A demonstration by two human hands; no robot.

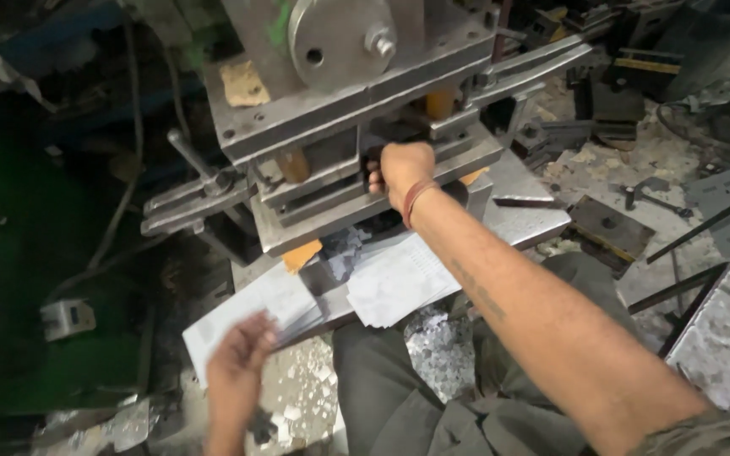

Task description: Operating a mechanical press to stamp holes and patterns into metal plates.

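Observation:
My right hand (400,169) reaches into the gap of a grey steel press die (356,110), fingers curled inside the opening; what they hold is hidden. A red band circles that wrist. My left hand (242,355) rests on a stack of white sheets (247,317) at the lower left of the press bed. A second pile of white sheets (399,283) lies fanned on the bed just in front of the die. Orange blocks (301,253) sit between the die plates.
A lever handle (192,156) sticks out on the die's left. Paper scraps (441,346) litter my lap and the floor. Metal plates and tooling (606,228) lie to the right, with a speckled slab (728,338) at the far right.

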